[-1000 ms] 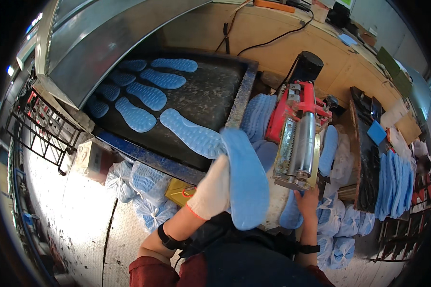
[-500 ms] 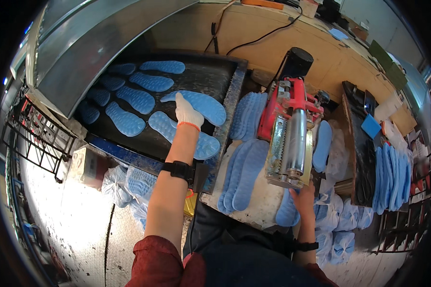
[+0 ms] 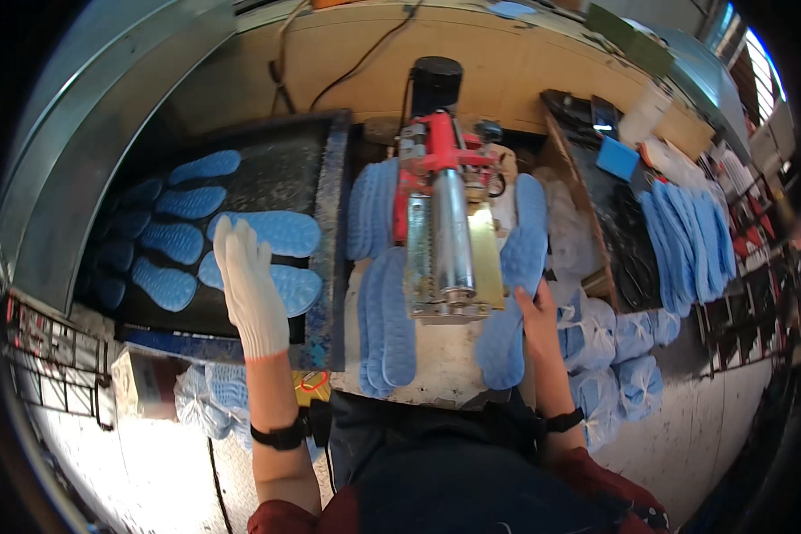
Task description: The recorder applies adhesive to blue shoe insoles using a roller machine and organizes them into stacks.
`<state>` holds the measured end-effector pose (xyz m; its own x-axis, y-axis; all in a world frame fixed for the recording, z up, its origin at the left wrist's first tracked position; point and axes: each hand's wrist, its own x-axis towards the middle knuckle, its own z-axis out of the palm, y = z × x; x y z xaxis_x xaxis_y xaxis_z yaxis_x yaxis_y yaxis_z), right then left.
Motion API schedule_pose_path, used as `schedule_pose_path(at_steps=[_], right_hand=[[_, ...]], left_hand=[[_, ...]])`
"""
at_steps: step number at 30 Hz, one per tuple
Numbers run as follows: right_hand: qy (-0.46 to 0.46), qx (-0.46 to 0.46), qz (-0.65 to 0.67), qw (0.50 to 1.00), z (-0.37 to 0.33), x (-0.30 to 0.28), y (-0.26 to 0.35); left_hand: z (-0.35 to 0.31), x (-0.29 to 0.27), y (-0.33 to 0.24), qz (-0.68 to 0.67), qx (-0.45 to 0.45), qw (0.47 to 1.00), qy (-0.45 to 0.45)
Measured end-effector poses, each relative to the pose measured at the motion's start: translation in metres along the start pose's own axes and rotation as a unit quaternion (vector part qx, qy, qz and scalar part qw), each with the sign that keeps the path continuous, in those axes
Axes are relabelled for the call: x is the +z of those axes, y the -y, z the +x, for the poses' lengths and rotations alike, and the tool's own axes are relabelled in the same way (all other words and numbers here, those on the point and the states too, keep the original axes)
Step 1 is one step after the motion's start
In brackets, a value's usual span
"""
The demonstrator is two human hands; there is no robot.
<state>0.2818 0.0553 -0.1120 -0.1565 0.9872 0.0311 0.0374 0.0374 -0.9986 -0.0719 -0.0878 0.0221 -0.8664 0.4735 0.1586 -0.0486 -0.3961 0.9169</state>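
Observation:
My left hand [image 3: 249, 294], in a white knit glove, is stretched out above the front edge of a black tray [image 3: 276, 165]; it holds nothing. Its fingers cover part of two blue shoe insoles, the farther insole [image 3: 280, 233] and the nearer insole [image 3: 295, 289]. To the right of a red machine with a steel roller [image 3: 454, 236], my bare right hand [image 3: 540, 322] has its thumb and fingers at the edge of a blue insole [image 3: 500, 347]. That insole's upper end meets another insole [image 3: 527, 222] lying beyond it.
More insoles [image 3: 165, 283] lie in rows on the tray. Stacked insoles [image 3: 399, 320] stand left of the roller. At right, a side table [image 3: 627, 258] bears a blue insole pile [image 3: 681, 240]. Bagged insoles [image 3: 592, 329] sit below. A metal hood [image 3: 89, 151] overhangs the tray's left.
My left hand has let go of an insole, now flat on the tray, and drawn back with straightened fingers. The insole by my right hand shows more fully. The view has swung right.

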Motion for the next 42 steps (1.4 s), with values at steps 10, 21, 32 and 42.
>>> schedule_pose_path(at_steps=[10, 21, 32, 42], right_hand=[[-0.025, -0.388, -0.378, 0.84, 0.025, 0.019, 0.093], [-0.021, -0.361, -0.374, 0.854, 0.028, 0.013, 0.074], [0.11, -0.029, -0.295, 0.949, 0.003, -0.003, -0.032], [0.128, -0.04, -0.303, 0.944, -0.002, 0.003, -0.033]], left_hand=[[-0.08, 0.06, 0.007, -0.091, -0.048, 0.97, 0.221], [-0.051, 0.11, 0.017, -0.012, 0.071, 0.941, 0.332], [-0.027, 0.08, 0.082, 0.059, -0.057, 0.945, 0.315], [-0.047, 0.032, 0.081, -0.034, -0.247, 0.913, 0.322]])
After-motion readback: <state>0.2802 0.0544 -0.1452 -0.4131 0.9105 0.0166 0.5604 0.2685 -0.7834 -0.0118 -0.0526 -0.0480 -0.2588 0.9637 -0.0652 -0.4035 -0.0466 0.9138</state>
